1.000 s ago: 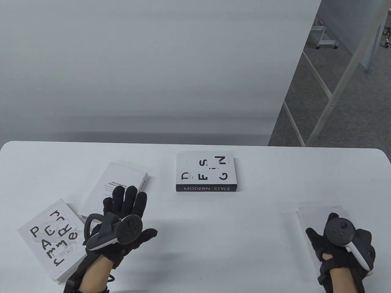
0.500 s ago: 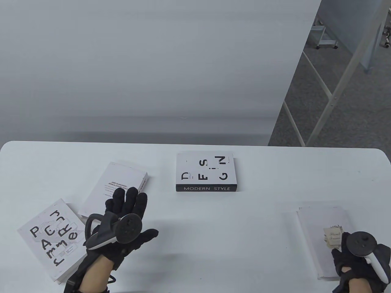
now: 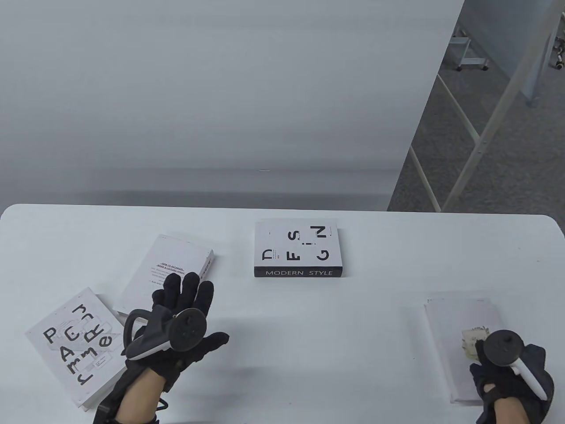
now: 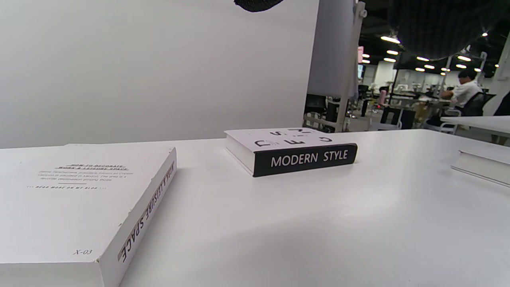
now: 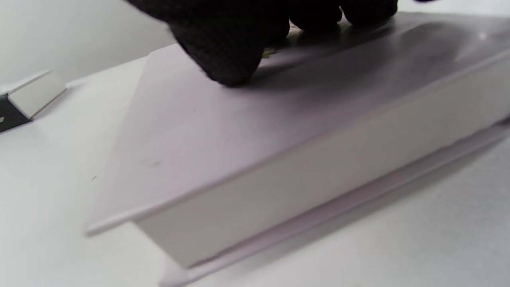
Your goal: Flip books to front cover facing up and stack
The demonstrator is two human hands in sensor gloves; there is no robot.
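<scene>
Four books lie on the white table [image 3: 309, 335]. The "MODERN STYLE" book [image 3: 298, 249] lies at the centre back with its lettered cover up, and shows in the left wrist view [image 4: 295, 153]. A white book with small text on its cover [image 3: 165, 267] lies left of centre. A book with big scattered letters [image 3: 70, 342] lies at the near left. A plain white book with a small label [image 3: 459, 335] lies at the near right. My left hand [image 3: 181, 304] hovers over the text book's near end, fingers spread. My right hand [image 3: 507, 371] presses its fingertips [image 5: 223, 56] on the plain book's cover [image 5: 239, 131].
A grey wall panel [image 3: 220, 97] rises behind the table's far edge. Grey floor and white metal frame legs [image 3: 485, 132] show at the right. The table's right edge lies close to the plain white book.
My right hand slid from the plain book's middle to its near right corner, uncovering the label. The book shifted a little to the left. My left hand barely moved.
</scene>
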